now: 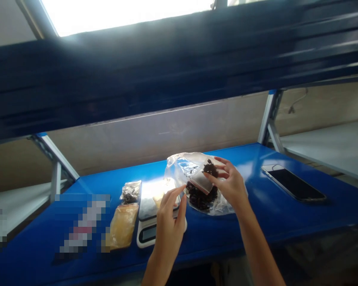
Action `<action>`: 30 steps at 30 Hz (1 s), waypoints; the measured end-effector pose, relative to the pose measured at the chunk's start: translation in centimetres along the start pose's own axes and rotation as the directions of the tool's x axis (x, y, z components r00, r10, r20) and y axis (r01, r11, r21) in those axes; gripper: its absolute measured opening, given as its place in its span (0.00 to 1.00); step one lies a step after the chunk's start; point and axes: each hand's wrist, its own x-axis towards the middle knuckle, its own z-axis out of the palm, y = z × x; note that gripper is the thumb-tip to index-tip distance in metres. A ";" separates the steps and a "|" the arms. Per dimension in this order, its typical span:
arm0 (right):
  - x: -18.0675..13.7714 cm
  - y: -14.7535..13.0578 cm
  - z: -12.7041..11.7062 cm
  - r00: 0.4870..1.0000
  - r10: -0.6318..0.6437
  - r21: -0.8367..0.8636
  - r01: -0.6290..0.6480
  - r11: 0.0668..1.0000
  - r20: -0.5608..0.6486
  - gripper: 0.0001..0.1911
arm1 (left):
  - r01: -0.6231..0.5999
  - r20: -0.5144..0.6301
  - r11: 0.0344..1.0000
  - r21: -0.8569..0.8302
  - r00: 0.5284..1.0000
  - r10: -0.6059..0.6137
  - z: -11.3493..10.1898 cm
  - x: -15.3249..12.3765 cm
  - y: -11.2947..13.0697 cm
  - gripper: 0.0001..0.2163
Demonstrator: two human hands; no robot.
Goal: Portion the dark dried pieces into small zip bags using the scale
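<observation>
My right hand (230, 182) pinches a small clear zip bag (203, 182) with a clump of dark dried pieces (210, 168) in its upper part. The zip bag is tilted, its reddish-edged end pointing down and left. Under it, a large clear plastic bag (174, 165) lies spread open, holding a heap of similar dark pieces (201, 198). My left hand (170, 210) is over the right side of a white kitchen scale (143, 240), thumb and forefinger apart near the large bag's left edge. Whether those fingertips touch the bag cannot be made out.
Left of the scale lie a small packet with dark contents (131, 191) and a yellowish packet (123, 226). A blurred-out item (85, 226) is farther left. A phone (295, 183) rests on the blue table (265, 222) at right. A dark blue beam (167, 71) crosses overhead.
</observation>
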 end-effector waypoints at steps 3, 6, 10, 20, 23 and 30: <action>0.4 0.7 0.1 0.993 -0.102 -0.041 0.099 0.994 -0.066 0.29 | 0.005 0.006 0.999 -0.046 1.000 -0.005 0.4 0.7 0.8 0.10; 0.5 0.8 0.2 0.988 -0.145 -0.024 0.143 0.989 -0.050 0.25 | 0.003 0.027 0.992 -0.124 1.000 0.000 1.8 2.2 1.3 0.10; 0.4 0.6 0.4 0.986 -0.163 0.043 0.165 0.985 -0.046 0.24 | 0.019 0.022 0.981 -0.194 1.000 -0.015 3.9 5.2 0.8 0.12; -0.4 -0.8 0.2 0.957 -0.269 0.158 0.250 0.955 0.110 0.20 | 0.137 -0.021 0.943 -0.305 0.988 -0.150 3.8 6.3 0.0 0.11; -0.2 -0.6 0.5 0.960 -0.271 0.199 0.252 0.947 0.073 0.23 | 0.147 -0.043 0.929 -0.339 0.984 -0.171 4.0 6.5 0.1 0.09; 0.2 -0.2 0.5 0.980 -0.146 0.136 0.164 0.977 -0.136 0.22 | 0.120 -0.065 0.925 -0.361 0.986 -0.153 4.8 8.8 0.1 0.08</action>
